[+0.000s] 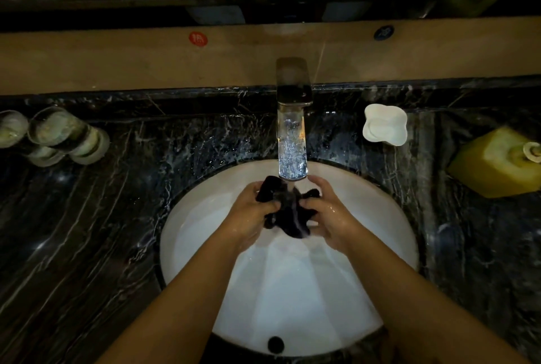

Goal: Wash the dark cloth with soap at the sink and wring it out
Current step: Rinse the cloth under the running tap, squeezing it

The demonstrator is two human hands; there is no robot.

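The dark cloth (288, 211) is bunched up between both hands over the white sink (380, 211). My left hand (251, 211) grips its left side and my right hand (332, 217) grips its right side. Both hands look wet. Water runs from the glass-spout tap (292, 144) straight onto the top of the cloth. A white soap dish (384, 128) holding a pale bar sits on the counter right of the tap.
A yellow pump bottle (497, 163) stands at the far right of the black marble counter (87, 232). Several upturned glasses (58, 135) stand at the left. The sink's overflow hole (275, 344) is at the near rim. A mirror runs along the back wall.
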